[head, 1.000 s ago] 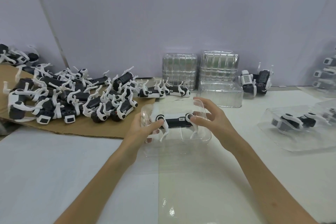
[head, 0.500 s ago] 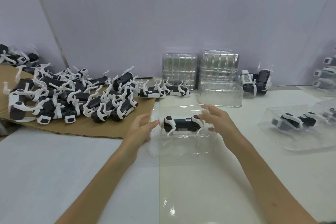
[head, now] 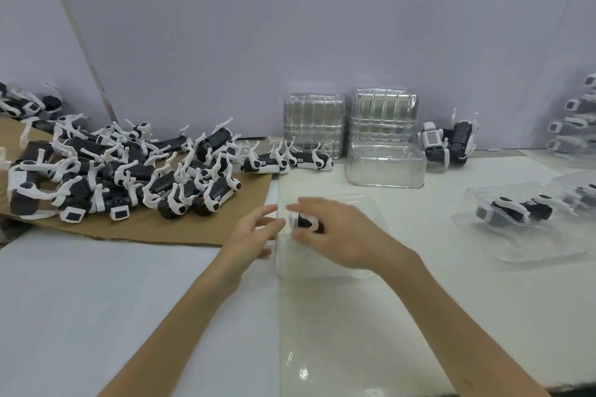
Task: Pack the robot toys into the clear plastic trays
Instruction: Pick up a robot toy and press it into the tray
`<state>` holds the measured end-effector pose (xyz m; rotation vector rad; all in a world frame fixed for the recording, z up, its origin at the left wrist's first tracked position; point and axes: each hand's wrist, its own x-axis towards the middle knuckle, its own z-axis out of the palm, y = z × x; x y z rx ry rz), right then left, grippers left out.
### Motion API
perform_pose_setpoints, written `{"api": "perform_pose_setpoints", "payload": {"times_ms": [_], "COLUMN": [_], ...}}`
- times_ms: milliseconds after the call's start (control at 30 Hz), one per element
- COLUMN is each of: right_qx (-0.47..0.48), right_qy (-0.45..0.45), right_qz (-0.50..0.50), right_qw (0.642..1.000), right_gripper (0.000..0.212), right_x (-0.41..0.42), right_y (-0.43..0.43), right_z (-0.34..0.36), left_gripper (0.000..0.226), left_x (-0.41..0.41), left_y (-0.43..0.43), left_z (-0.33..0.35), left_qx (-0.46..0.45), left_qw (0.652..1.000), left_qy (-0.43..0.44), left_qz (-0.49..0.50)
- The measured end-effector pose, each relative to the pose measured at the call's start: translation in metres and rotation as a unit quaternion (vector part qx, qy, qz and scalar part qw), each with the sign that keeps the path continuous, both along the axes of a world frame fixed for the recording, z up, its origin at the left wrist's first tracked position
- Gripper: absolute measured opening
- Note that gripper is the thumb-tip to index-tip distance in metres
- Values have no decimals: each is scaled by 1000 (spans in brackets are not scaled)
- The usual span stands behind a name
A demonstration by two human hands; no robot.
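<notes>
Clear plastic tray (head: 303,263) on the white counter (head: 451,300) holds the black-and-white robot toy (head: 304,221). The left hand (head: 250,232) touches its wall with straight fingers. The right hand (head: 342,232) covers the toy, grip unclear. A hard press could skid the flimsy tray.

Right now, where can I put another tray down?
Two bare patches: the table in front of the cardboard, left of the left arm; and the strip between the middle tray and the packed tray at right. The toy pile and the tray stacks at the back are crowded.
</notes>
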<state>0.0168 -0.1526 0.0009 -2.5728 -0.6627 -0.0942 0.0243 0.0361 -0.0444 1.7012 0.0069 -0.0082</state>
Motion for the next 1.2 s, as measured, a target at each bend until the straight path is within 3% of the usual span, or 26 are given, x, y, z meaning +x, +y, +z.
{"api": "perform_pose_setpoints", "payload": {"times_ms": [33,100,267,433,500,567,633,700,800,933,1200], "right_qx": [-59,-86,-45,-43,-27,63,205,317,404,483,482], "right_qy": [11,1,-34,-40,-89,-152,-90,53,184,167,144], "right_qz": [3,-14,-93,-213,-258,-226,-140,-95,-166,-237,-291], "right_qw": [998,996,994,975,962,960,965,942,880,826,814], "right_gripper": [53,57,54,38,46,56,61,66,74,75,57], "right_x": [-2,-4,-7,-11,-14,-18,-22,-22,-12,-5,-1], "right_y": [4,3,-19,-49,-53,-46,-32,-18,-12,-27,-81], "right_z": [-5,-13,-17,-12,-16,-18,-18,-17,-16,-20,-24], "left_gripper": [29,25,18,18,18,18,18,18,19,20,17], "left_x": [-1,-1,-2,-3,-4,-5,-6,-6,-6,-6,-6], "left_y": [-1,-2,-2,-2,-2,-2,-3,-4,-3,-3,-4], "left_z": [1,3,5,6,6,6,6,7,8,7,7], "left_qx": [-1,-4,-2,2,4,5,7,9,12,12,22], "left_qw": [1000,1000,1000,1000,1000,1000,1000,1000,1000,1000,1000], "left_qy": [3,6,16,17,16,14,13,11,9,8,10], "left_qz": [-5,-6,2,3,5,7,11,14,15,13,19]}}
